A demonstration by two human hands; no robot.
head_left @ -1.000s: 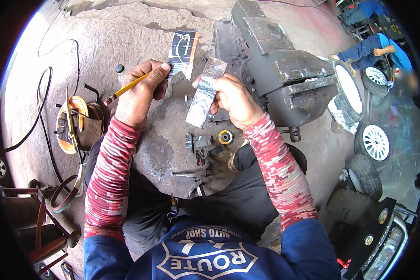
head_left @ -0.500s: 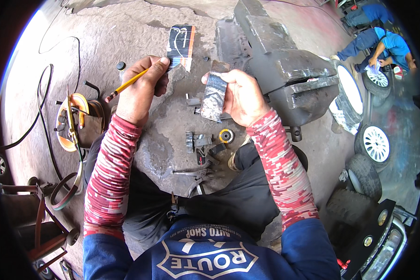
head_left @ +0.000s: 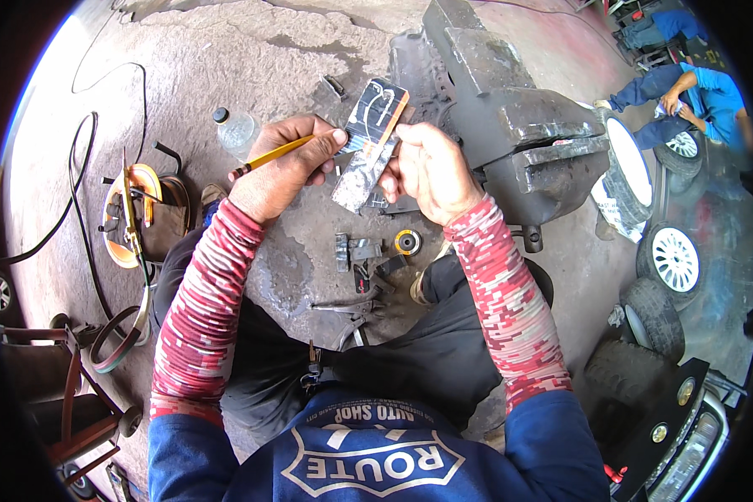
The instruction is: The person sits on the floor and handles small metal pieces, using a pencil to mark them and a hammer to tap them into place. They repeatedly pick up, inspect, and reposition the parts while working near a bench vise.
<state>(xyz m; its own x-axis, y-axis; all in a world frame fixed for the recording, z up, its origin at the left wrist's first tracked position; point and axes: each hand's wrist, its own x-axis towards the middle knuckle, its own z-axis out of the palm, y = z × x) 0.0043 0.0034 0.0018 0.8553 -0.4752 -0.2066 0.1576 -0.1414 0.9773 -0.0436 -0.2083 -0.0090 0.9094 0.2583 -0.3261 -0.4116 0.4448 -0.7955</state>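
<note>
1. Grey metal strip (head_left: 353,186): raised above the floor (head_left: 205,71), aslant between the hands – top end to the right, bottom end to the left.
2. Right hand (head_left: 433,171): fingers curled in, holding the strip at its upper right; thumb close to the card's orange edge.
3. Left hand (head_left: 289,161): fingers pinched, holding two things, card and pencil.
4. Card (head_left: 377,111): black, orange along one edge, pale curved shape on its face. Lower end gripped by the left thumb; overlaps the strip's upper end in this view.
5. Pencil (head_left: 281,154): yellow, lying across the left hand, eraser end to the lower left – point too small to make out.
6. Floor, near side: metal pieces (head_left: 365,248) with a yellow-and-black ring (head_left: 407,242) just beside.
7. Bottle (head_left: 238,134): clear, dark cap, beyond the left hand.
8. Vise (head_left: 534,142): dark, bulky, right of the right hand.
9. Far left: orange reel (head_left: 147,180). Far right: white-rimmed wheel (head_left: 674,255); another person (head_left: 715,88) in blue.
</note>
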